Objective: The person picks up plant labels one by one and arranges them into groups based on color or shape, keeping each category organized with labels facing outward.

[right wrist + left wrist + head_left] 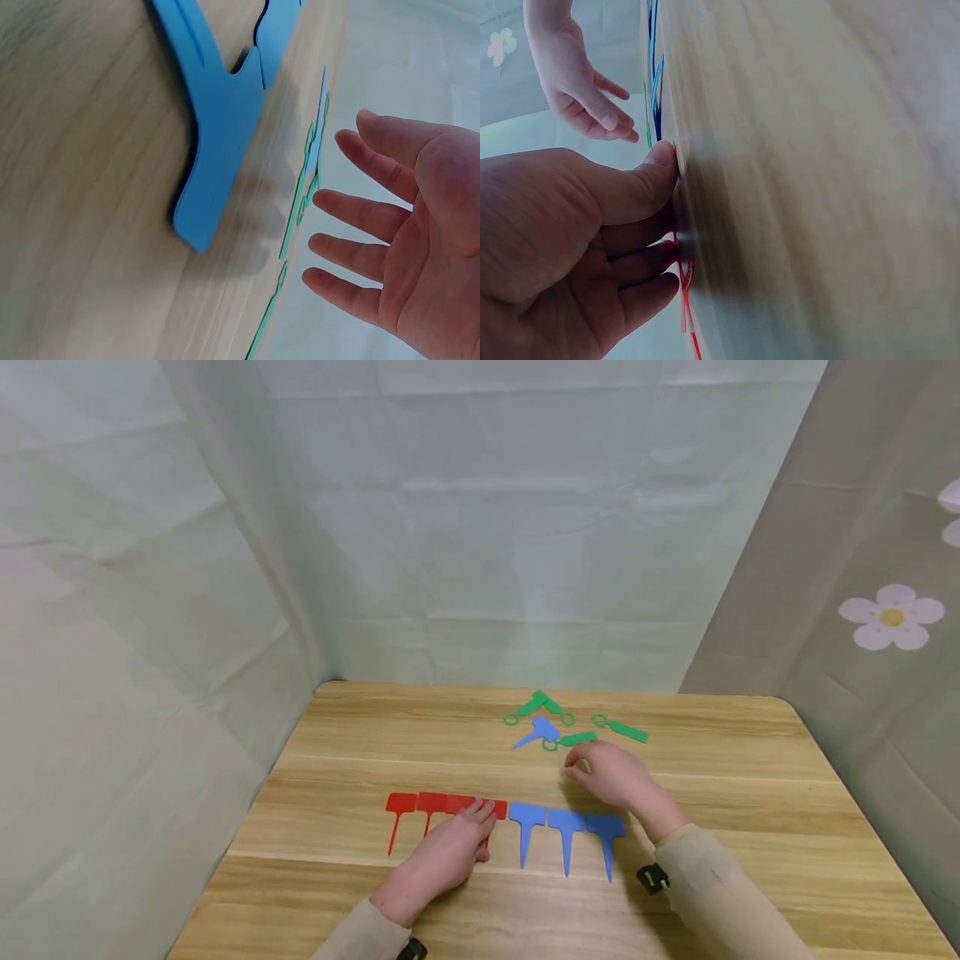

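Note:
Several red T-shaped plant labels [401, 802] lie side by side at the left of a row. My left hand [448, 847] rests its fingertips on the rightmost ones and partly covers their stems. In the left wrist view, the thumb and fingers of that hand [634, 225] reach down to the red labels [684, 289] at the wood. Three blue T-shaped labels [566, 822] continue the row, stems toward me. Above the table, behind the rightmost blue label, is my right hand [617, 775], fingers loosely bent around nothing. The right wrist view shows its fingers [360, 214] spread apart.
Farther back lie a loose blue label [543, 727] and several green ring-ended tags [628, 731], one green tag [581, 739] near my right fingertips. All rest on a wood-grain table [337, 735]. A pale curtain [487, 527] hangs behind it.

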The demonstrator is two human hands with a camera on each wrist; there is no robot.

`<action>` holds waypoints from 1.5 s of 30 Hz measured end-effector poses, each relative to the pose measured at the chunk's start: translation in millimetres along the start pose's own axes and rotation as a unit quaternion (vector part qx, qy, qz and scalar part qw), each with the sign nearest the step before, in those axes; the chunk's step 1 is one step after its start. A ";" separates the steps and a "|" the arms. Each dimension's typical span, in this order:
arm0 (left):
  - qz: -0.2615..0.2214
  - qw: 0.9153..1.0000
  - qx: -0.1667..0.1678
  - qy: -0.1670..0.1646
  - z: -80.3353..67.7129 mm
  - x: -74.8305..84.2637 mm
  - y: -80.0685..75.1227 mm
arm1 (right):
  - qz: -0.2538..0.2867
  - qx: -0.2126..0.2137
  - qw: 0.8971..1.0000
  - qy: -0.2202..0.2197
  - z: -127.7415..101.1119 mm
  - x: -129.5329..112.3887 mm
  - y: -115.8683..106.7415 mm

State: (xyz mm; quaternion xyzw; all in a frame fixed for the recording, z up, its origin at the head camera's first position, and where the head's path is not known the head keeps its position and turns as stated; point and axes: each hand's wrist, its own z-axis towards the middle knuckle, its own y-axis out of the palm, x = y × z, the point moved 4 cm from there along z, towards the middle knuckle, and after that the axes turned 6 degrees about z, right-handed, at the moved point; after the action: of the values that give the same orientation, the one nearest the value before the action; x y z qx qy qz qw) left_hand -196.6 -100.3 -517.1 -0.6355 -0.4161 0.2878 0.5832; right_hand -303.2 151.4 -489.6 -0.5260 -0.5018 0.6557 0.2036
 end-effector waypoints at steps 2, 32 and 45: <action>-0.003 1.000 -0.005 -0.003 0.3 -0.2 1.4 | 0.001 -0.002 1.000 0.006 2.0 -0.6 1.3; 0.003 1.000 -0.005 -0.002 -0.7 -0.1 -1.2 | -0.004 0.042 0.990 0.136 63.5 0.8 11.0; -0.001 1.000 0.006 0.000 -1.5 0.5 -2.2 | -0.008 0.044 0.983 0.175 79.1 1.5 16.8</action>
State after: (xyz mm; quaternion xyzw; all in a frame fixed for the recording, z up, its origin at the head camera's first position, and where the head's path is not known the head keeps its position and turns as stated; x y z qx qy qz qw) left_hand -195.5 -100.7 -514.6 -0.6316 -0.4148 0.2899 0.5874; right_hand -370.1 110.5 -509.5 -0.6193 -0.4328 0.5734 0.3169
